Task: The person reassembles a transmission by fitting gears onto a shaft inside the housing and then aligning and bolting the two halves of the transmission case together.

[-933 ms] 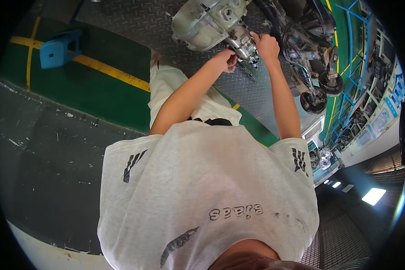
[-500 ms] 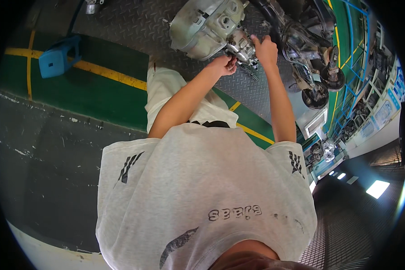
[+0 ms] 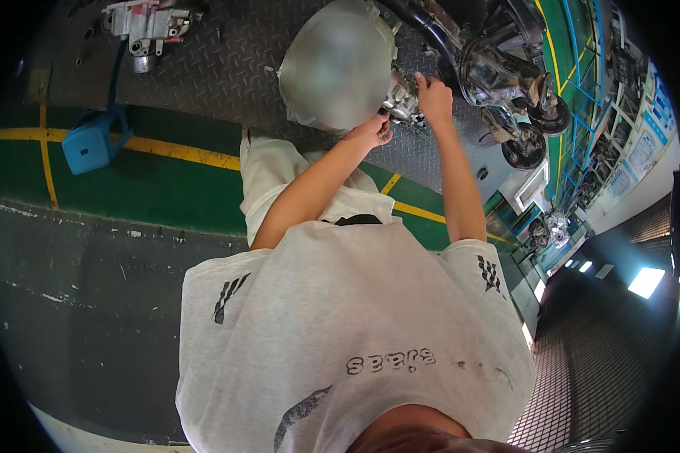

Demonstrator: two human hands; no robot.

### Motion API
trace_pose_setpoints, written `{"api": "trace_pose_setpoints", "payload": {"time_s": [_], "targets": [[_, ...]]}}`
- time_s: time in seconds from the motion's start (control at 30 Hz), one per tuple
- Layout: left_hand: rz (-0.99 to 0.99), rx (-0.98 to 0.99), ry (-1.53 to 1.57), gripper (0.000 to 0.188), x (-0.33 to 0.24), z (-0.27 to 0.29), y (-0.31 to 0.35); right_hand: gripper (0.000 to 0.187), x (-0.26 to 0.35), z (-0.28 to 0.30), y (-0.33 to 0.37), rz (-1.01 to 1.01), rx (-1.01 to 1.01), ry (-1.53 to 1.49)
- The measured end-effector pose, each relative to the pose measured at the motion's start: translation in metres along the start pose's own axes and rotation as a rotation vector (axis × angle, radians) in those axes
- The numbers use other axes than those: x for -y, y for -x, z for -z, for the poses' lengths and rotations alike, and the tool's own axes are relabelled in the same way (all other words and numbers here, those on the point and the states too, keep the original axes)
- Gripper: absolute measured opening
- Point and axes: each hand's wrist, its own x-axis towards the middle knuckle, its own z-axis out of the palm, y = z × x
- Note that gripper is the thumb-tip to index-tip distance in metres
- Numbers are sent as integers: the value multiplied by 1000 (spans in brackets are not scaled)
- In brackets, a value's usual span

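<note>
A large rounded metal housing [image 3: 334, 72], its face blurred, lies on the dark tread-plate table top. Against its right side sits a smaller silvery metal assembly [image 3: 403, 100] with bolts and fittings. My left hand [image 3: 372, 131] is at the near lower corner of this assembly, fingers curled and closed; what they pinch is hidden. On the assembly's right side is my right hand [image 3: 435, 102], closed, with the index finger pointing away along the edge. Its remaining fingers and anything in them are out of sight.
Black pipes and a greasy axle-like assembly [image 3: 499, 72] with round ends lie to the right. A red-and-silver metal part [image 3: 145, 29] rests at the far left of the table top [image 3: 227, 72]. A blue stool [image 3: 91, 143] stands on the green floor with yellow lines.
The view has shifted, bringing the red-and-silver part into the upper left. Both hands stay by the silvery assembly, with only slight movement visible.
</note>
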Motion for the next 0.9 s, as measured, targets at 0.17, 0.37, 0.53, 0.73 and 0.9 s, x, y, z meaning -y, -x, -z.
{"api": "trace_pose_setpoints", "payload": {"time_s": [0.17,0.37,0.53,0.73,0.9], "targets": [[76,171,32,14,16,26,-52,39,-26,0,3,134,-110,-35],[190,533,226,14,29,82,-116,40,-1,6,24,6,-44,-112],[41,5,-124,18,-5,24,-32,36,23,26,23,-15,75,19],[-54,16,-120,20,-3,22,-35,47,27,27,24,49,48,13],[-36,-28,-76,25,11,3,-12,43,-22,-2,15,197,-58,-178]]}}
